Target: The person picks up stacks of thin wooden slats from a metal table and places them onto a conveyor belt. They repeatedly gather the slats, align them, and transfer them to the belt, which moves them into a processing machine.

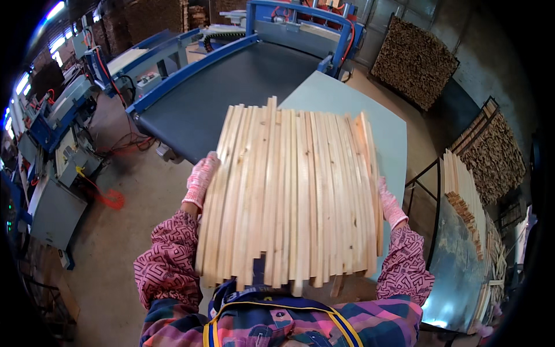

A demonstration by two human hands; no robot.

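Plaid shirt and yellow-edged blue straps fill the foreground, and just beyond them it's a broad row of wooden strips, side by side, near ends ragged, right up close to the chest! Look at the hands: left hand, in a pink-and-white glove, lies against the left edge; right hand, gloved to match, is at the right edge. Between them they have hold of the whole row, spread as wide as the load itself; how far the fingers curl underneath, I can't tell. Patterned sleeves cover both forearms. Behind the strips, a pale green tabletop shows past their far and right sides, though whether it carries any of their weight is hidden. Up ahead, a black conveyor belt sits in a blue frame, and over on the right, more pale strips are stacked near a shiny metal sheet.
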